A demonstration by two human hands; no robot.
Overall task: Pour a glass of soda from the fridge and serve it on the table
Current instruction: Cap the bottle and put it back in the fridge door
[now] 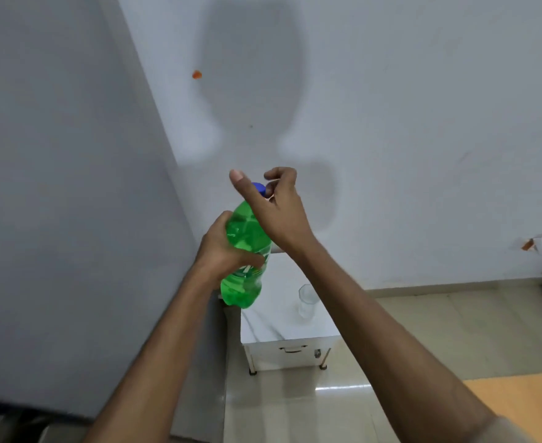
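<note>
A green soda bottle (244,276) with a blue cap (259,188) is held up in the air, tilted slightly right. My left hand (223,251) grips its middle around the label. My right hand (272,209) is over the bottle's neck, thumb and fingers curled around the blue cap. Below, an empty clear glass (307,300) stands upright on a small white table (292,334) against the wall.
The grey fridge side (71,187) fills the left of the view, right beside the white table. A pale wall (391,123) is behind. Tiled floor (295,407) lies below, with an orange surface (525,401) at the lower right.
</note>
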